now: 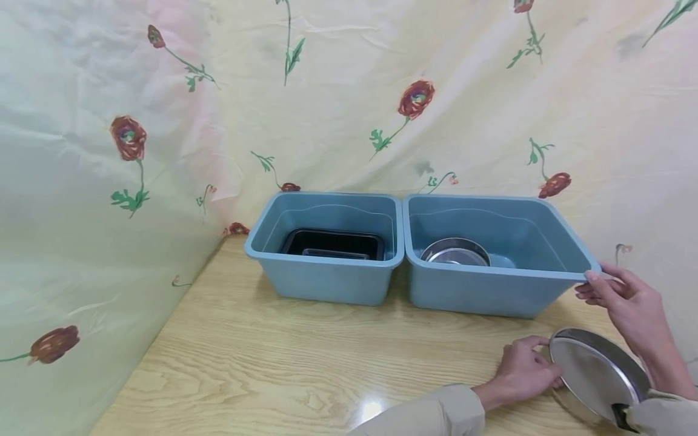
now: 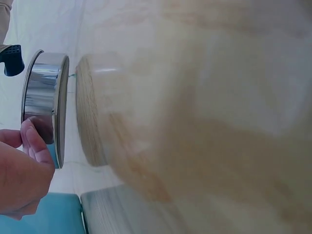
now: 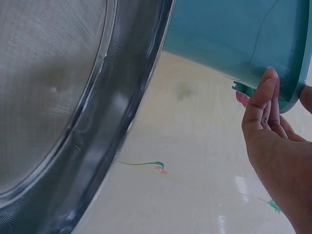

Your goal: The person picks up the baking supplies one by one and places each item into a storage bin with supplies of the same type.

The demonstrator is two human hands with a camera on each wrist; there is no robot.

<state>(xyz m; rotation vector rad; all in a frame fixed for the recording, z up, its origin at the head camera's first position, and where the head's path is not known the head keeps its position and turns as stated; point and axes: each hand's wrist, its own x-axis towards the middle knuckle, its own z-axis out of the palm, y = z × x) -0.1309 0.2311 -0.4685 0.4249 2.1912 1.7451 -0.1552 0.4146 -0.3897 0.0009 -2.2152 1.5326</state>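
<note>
My left hand [image 1: 525,370] pinches the edge of a round metal sieve [image 1: 591,372], which tilts up off the wooden table at the lower right. Its shiny side wall [image 2: 41,90] faces the left wrist view, and fine mesh [image 3: 48,83] fills much of the right wrist view. My right hand [image 1: 635,309] grips the front right corner of the right blue bin [image 1: 469,293], thumb on the rim and fingers beneath it. Inside that bin lies a round metal piece [image 1: 457,253] with a raised rim; its lower part is hidden by the bin's front wall.
Beside it on the left stands a second blue bin [image 1: 327,281], holding black rectangular pans [image 1: 335,239]. Both bins sit near the back of the wooden table [image 1: 283,363]. A flowered cloth [image 1: 327,109] hangs behind and along the left side.
</note>
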